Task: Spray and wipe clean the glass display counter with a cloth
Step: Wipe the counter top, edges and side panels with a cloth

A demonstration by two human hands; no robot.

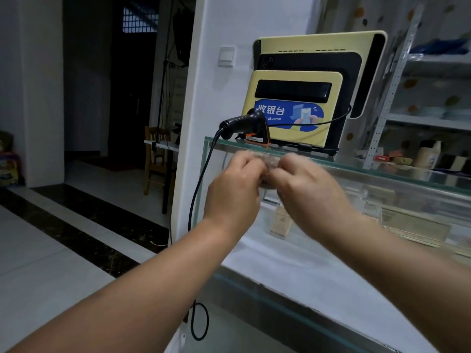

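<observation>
At frame centre, just below the edge of the glass tabletop, we are bunching a blurred cloth between left hand and right hand, both pinching it, likely folding before wiping.

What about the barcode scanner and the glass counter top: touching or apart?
Touching. Head view: the barcode scanner rests on the glass counter top, its orange-trimmed head meeting the glass near the left corner, with no gap showing.
</observation>
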